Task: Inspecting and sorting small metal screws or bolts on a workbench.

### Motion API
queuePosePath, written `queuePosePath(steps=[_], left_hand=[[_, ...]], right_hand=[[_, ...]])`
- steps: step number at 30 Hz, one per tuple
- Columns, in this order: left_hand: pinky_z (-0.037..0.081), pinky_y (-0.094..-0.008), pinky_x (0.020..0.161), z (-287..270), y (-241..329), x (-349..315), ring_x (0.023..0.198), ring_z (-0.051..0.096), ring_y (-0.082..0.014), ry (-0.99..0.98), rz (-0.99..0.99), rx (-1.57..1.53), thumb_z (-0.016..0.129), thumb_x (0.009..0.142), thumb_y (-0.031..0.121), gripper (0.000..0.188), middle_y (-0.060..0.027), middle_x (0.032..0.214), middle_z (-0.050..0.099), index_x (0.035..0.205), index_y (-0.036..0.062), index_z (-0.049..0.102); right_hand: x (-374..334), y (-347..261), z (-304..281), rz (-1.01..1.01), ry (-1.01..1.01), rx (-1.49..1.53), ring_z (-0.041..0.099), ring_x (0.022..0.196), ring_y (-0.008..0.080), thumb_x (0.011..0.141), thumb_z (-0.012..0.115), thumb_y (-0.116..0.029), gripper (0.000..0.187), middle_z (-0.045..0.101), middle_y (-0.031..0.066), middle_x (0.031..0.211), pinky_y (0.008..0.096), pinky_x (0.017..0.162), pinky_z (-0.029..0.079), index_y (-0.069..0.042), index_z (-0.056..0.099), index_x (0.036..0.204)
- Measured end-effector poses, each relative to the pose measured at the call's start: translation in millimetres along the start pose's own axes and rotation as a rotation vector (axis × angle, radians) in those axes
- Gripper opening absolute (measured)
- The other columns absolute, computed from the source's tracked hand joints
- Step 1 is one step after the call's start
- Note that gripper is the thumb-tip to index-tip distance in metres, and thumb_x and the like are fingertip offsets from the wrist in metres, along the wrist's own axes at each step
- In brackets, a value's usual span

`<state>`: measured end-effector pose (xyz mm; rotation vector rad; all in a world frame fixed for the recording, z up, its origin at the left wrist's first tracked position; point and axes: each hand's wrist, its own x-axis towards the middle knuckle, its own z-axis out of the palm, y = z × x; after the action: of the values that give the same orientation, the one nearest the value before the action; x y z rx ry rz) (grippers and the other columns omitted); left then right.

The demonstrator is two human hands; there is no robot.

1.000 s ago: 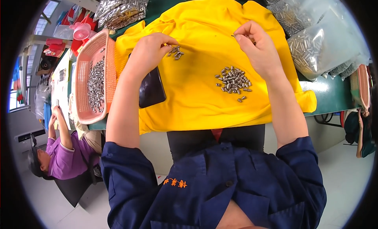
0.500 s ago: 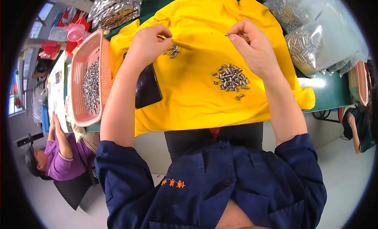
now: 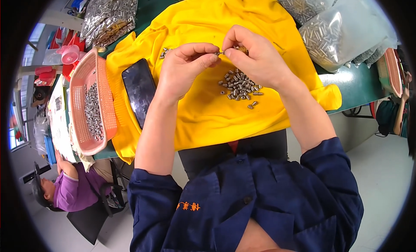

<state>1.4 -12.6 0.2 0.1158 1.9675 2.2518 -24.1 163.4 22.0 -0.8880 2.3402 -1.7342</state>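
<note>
Over the yellow cloth (image 3: 203,122), my two hands meet fingertip to fingertip. My left hand (image 3: 184,70) is closed in a pinch between thumb and forefinger. My right hand (image 3: 258,59) pinches a tiny metal part (image 3: 220,53) that bridges the fingertips; its exact kind is too small to tell. Brass-coloured bits (image 3: 242,49) show under the curled fingers of my right hand. Just below the hands lies a pile of short silver metal cylinders (image 3: 240,85). A smaller group of silver pieces (image 3: 164,52) is partly hidden behind my left hand.
A dark phone (image 3: 139,91) lies left on the cloth. Beside it stands a pink basket (image 3: 111,109) with many metal parts. Clear bags of metal parts (image 3: 110,18) (image 3: 323,35) sit at the back left and right. A person in purple (image 3: 82,189) sits at the left.
My left hand has moved right from the smaller group, and my right hand has moved left, so their fingertips now meet. The view has shifted slightly, and the phone is uncovered.
</note>
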Motion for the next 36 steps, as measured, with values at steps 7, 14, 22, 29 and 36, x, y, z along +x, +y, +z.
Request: queuePosePath(steps=[7, 14, 22, 29, 36], left_hand=[[0.046, -0.0210, 0.069, 5, 1, -1, 0.075, 0.058, -0.0112, 0.041, 0.050, 0.074, 0.059, 0.074, 0.001, 0.014, -0.0066, 0.081, 0.062, 0.088, -0.0027, 0.060], [0.045, -0.0192, 0.066, 6, -3, 2, 0.073, 0.058, -0.0084, 0.117, 0.058, 0.352, 0.058, 0.075, 0.001, 0.009, -0.0033, 0.078, 0.062, 0.083, -0.0011, 0.061], [0.045, -0.0211, 0.070, 4, -3, 0, 0.078, 0.059, -0.0124, 0.100, 0.061, 0.197, 0.051, 0.080, 0.001, 0.018, -0.0066, 0.086, 0.060, 0.097, -0.0024, 0.055], [0.047, -0.0270, 0.075, -2, -7, 3, 0.083, 0.059, -0.0187, -0.008, -0.062, -0.379, 0.054, 0.080, 0.004, 0.013, -0.0091, 0.090, 0.059, 0.093, -0.0002, 0.055], [0.048, -0.0268, 0.073, -4, -12, 0, 0.082, 0.058, -0.0171, -0.021, -0.048, -0.452, 0.054, 0.080, 0.003, 0.013, -0.0077, 0.088, 0.059, 0.094, 0.0007, 0.055]], right_hand=[[-2, -4, 3, -0.003, -0.019, -0.177, 0.051, 0.056, 0.0255, 0.073, 0.048, -0.009, 0.007, 0.052, 0.0120, 0.061, 0.0321, 0.052, 0.040, -0.003, 0.047, 0.077], [-4, 9, 14, -0.165, 0.060, -0.455, 0.053, 0.061, 0.0308, 0.074, 0.047, -0.009, 0.008, 0.053, 0.0146, 0.064, 0.0356, 0.054, 0.041, -0.003, 0.047, 0.080], [1, 9, 6, 0.020, 0.089, -0.070, 0.049, 0.056, 0.0180, 0.074, 0.048, -0.009, 0.009, 0.051, 0.0086, 0.064, 0.0287, 0.053, 0.039, -0.002, 0.047, 0.079], [-2, 5, 6, 0.017, 0.078, 0.078, 0.044, 0.056, 0.0103, 0.076, 0.049, -0.008, 0.006, 0.048, 0.0027, 0.063, 0.0234, 0.052, 0.037, -0.003, 0.047, 0.079], [-1, 4, 7, 0.010, 0.061, 0.110, 0.044, 0.056, 0.0105, 0.076, 0.049, -0.008, 0.007, 0.048, 0.0031, 0.063, 0.0226, 0.054, 0.038, -0.002, 0.047, 0.079]])
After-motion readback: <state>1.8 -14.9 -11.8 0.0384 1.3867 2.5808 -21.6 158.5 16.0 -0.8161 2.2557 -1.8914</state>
